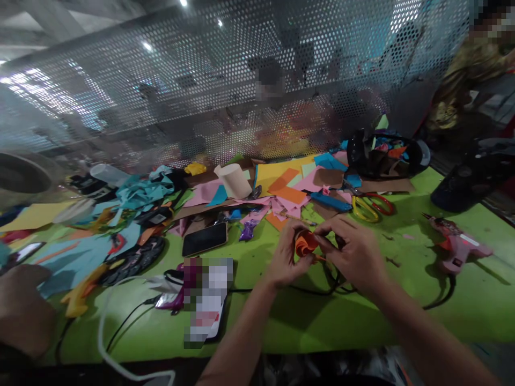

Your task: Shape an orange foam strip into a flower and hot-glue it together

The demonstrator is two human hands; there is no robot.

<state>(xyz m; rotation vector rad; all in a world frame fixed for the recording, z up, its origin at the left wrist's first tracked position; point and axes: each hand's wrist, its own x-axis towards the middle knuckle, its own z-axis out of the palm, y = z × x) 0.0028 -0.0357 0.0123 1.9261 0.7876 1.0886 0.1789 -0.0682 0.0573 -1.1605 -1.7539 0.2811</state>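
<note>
Between my two hands is a rolled orange paper flower (306,244), held above the green table. My left hand (288,256) curls around its left side, thumb and fingers closed on it. On the other side, my right hand (350,249) pinches the paper's edge with thumb and fingertips. Part of the paper is hidden behind my fingers. Just beyond my hands lie a blue strip-like object (330,202), yellow-handled scissors (365,209) and red-handled scissors (382,203). A pink glue gun (461,244) rests to the right, its cord trailing toward the front edge.
Phones (205,239) lie left of my hands, one with a lit screen (212,300) and a black cable. Coloured paper sheets (287,185) and a cream paper roll (233,181) cover the back. Another person's hand (26,308) is at far left, near a yellow glue gun (82,292). A perforated metal panel (225,91) stands behind.
</note>
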